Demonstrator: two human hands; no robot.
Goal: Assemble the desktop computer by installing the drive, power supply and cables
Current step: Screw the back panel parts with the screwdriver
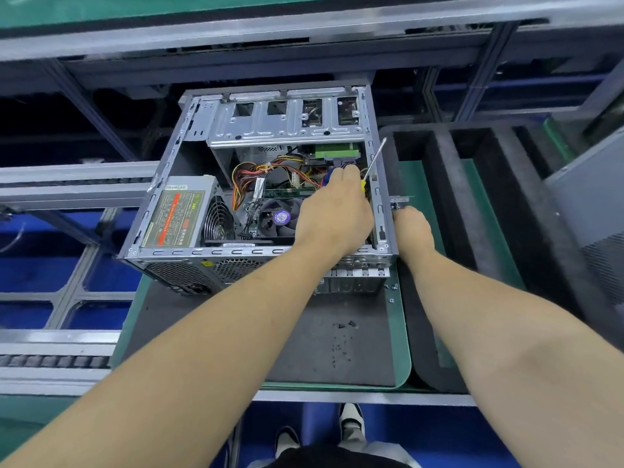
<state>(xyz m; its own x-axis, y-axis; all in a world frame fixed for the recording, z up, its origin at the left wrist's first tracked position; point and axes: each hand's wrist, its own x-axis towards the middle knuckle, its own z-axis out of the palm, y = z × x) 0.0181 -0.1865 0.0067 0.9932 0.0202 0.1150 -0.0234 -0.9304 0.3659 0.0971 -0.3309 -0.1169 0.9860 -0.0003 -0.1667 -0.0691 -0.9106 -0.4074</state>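
Inside the open case (209, 255), the power supply (175, 214) sits at left. Next, the left hand (332, 214) reaches in, fingers curled round a cable plug and screwdriver (373, 165) below the drive (336, 151), probably seating it. Rightmost, the right hand (413, 228) steadies the case's outer wall; its grip cannot be told.

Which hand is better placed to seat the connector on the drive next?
Probably the left hand: it is inside the case, fingertips at the blue connector below the drive. The right hand rests outside the case wall.
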